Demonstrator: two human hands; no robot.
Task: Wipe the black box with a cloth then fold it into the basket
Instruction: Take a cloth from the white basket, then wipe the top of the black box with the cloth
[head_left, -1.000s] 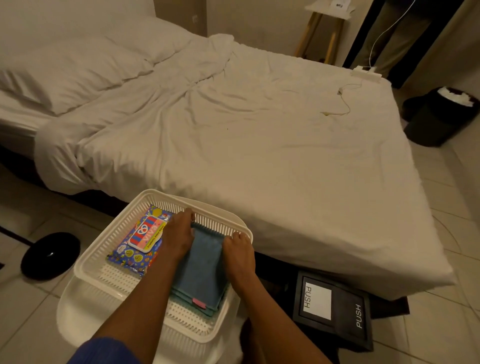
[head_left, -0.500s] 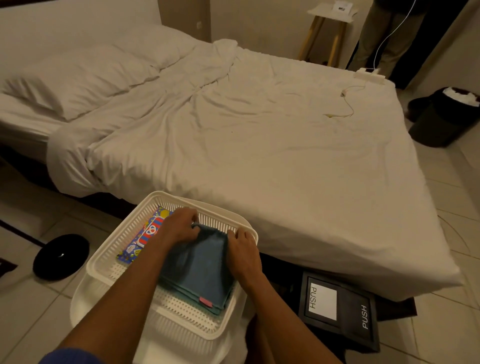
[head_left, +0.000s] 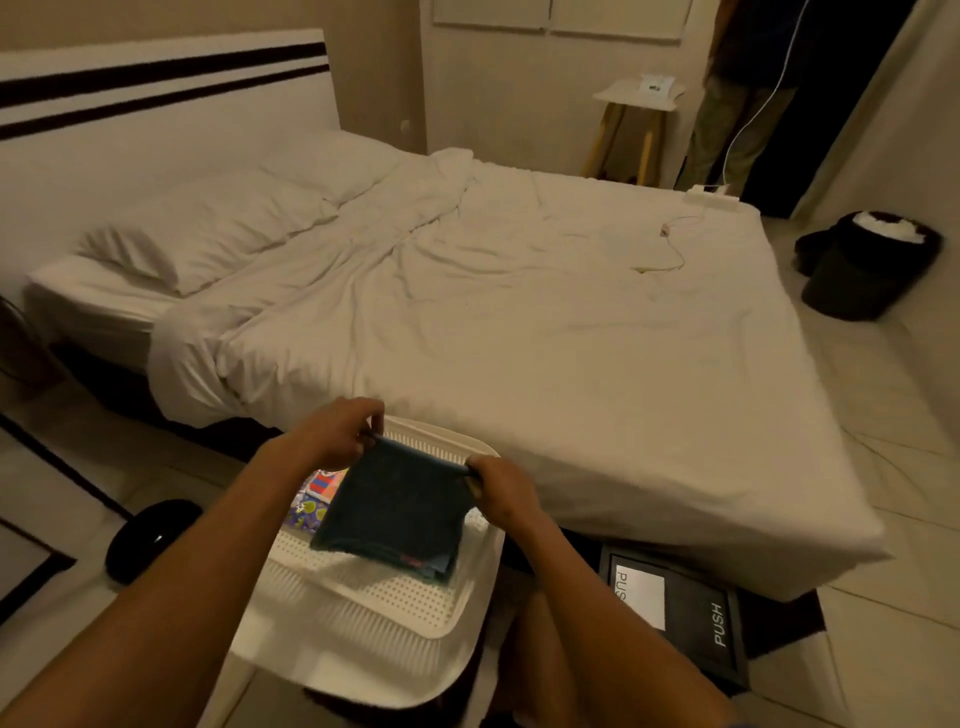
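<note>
Left hand (head_left: 332, 436) pinches far-left corner of cloth (head_left: 400, 509), right hand (head_left: 498, 488) pinches far-right corner. Cloth looks folded, top edge taut between hands, lower end resting in basket (head_left: 363, 603) beneath them. Black box (head_left: 685, 618) on floor below-right of right hand, no hand on it. Whether wipe done: cannot tell. Cloth not yet released.

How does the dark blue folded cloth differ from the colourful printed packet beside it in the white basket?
The dark blue cloth is plain; the colourful packet is brightly printed. The cloth's far edge is pinched by the left hand and right hand; the packet lies flat, unheld. Both sit in the white basket.
</note>
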